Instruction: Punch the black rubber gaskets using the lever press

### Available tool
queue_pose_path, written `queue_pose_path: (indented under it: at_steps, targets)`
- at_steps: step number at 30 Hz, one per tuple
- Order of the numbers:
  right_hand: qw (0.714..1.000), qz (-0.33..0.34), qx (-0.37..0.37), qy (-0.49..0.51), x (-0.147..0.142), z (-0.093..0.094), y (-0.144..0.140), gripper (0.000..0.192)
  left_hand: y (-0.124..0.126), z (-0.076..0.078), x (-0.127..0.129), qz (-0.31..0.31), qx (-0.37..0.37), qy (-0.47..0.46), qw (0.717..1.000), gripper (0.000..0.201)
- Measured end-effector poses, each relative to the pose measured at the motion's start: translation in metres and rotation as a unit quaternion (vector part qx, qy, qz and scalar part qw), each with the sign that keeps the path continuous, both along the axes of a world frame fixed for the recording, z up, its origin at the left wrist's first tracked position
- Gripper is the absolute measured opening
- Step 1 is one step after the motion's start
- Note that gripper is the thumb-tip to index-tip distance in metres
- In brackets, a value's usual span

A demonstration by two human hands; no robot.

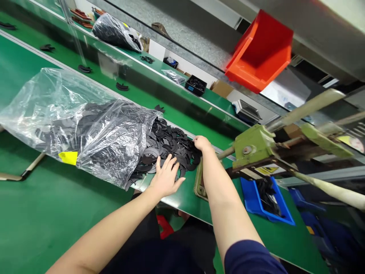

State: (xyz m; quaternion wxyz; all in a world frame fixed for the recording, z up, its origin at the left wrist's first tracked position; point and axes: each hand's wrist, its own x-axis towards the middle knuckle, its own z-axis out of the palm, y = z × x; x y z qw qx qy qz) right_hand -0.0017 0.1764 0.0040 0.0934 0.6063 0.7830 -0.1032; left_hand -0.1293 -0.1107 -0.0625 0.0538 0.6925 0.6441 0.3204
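Observation:
A heap of thin black curved pieces [171, 142] lies on the green worktop, spilling from the mouth of a clear plastic bag [111, 140] with more of them inside. My left hand [167, 177] rests at the heap's near edge, fingers spread and their tips on the pieces. At the heap's right end is my right hand [202, 143], its fingers curled in beside the pieces. What those fingers hold, if anything, is hidden. Just right of the heap stands a green hand press [253, 146], its base partly behind my right forearm.
A blue bin [288, 217] of black parts sits right of the press. An orange bin [265, 57] hangs above. Behind the worktop runs a green belt [102, 82] with several black pieces spaced along it. Farther back are another filled bag [114, 32] and a black tray [196, 84].

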Motion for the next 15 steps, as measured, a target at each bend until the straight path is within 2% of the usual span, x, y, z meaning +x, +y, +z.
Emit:
queue_pose_path:
  at_steps: [8, 15]
  targets:
    - [0.999, 0.018, 0.015, 0.028, 0.018, 0.006, -0.065, 0.042, -0.004, -0.002, 0.001, 0.004, 0.003, 0.014, 1.0, 0.066]
    - [0.992, 0.072, 0.051, 0.094, 0.022, 0.011, -0.13, 0.04, -0.011, 0.001, 0.001, 0.003, 0.019, 0.037, 0.999, 0.069]
